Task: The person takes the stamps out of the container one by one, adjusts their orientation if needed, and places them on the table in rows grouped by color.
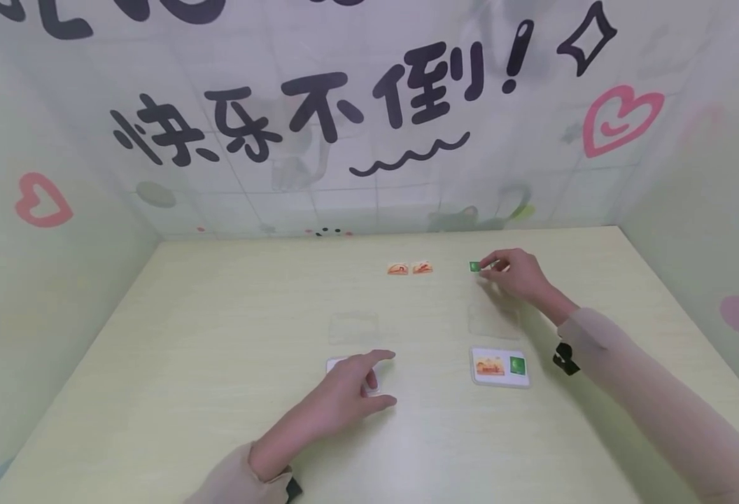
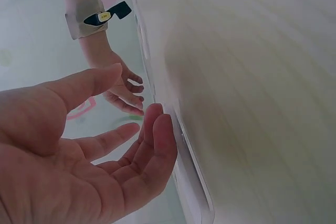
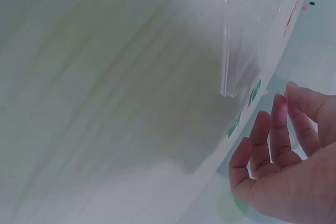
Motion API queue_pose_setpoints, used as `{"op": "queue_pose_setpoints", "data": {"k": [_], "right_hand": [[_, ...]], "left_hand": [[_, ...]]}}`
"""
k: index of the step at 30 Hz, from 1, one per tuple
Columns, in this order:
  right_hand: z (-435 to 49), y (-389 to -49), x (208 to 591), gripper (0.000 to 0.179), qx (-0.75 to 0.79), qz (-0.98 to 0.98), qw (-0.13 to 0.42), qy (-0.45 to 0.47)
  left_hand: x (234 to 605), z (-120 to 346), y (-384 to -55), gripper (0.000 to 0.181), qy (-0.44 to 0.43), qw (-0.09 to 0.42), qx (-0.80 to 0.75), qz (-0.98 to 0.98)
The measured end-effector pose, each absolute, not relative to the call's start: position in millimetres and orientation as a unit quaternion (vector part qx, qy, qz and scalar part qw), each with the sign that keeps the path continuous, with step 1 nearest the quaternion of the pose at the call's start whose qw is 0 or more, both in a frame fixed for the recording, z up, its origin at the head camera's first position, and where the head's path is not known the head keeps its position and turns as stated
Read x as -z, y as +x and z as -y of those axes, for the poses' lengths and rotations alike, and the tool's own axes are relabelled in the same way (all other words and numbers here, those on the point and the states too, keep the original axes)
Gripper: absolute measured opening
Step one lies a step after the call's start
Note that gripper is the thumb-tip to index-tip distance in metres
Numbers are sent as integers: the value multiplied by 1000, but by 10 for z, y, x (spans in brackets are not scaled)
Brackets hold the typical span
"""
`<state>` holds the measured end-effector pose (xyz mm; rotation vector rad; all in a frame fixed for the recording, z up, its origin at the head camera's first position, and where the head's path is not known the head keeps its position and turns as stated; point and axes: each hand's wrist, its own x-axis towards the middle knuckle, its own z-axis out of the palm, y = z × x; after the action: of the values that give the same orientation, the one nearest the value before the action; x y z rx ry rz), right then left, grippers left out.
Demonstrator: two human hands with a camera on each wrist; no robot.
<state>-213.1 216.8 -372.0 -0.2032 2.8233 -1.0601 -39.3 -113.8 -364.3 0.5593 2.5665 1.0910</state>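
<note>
My right hand (image 1: pixel 516 274) reaches to the back right of the table, thumb and forefinger close together beside a small green stamp (image 1: pixel 474 267). In the right wrist view two green stamps (image 3: pixel 255 92) lie on the tabletop near its fingertips, and nothing shows in its grasp. My left hand (image 1: pixel 348 392), thumb and forefinger apart, is over a flat clear case with a white card (image 1: pixel 334 363), hiding most of it. Its lower fingers are close to the case's edge (image 2: pixel 195 182) in the left wrist view; whether they touch cannot be told.
Two orange stamps (image 1: pixel 397 269) lie side by side at the back. At the right, another flat case (image 1: pixel 501 380) holds an orange stamp and a green stamp on white card. Two transparent lids (image 1: pixel 353 327) lie behind the cases. A printed curtain (image 1: pixel 319 203) borders the table (image 1: pixel 187 336).
</note>
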Motion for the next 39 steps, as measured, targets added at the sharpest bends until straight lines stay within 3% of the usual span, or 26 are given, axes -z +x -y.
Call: {"op": "queue_pose_setpoints", "data": {"k": [39], "right_hand": [[-2215, -1785, 3696, 24, 368, -923, 60, -90]], "left_hand": [[3691, 660, -597, 63, 195, 179, -379, -887]]}}
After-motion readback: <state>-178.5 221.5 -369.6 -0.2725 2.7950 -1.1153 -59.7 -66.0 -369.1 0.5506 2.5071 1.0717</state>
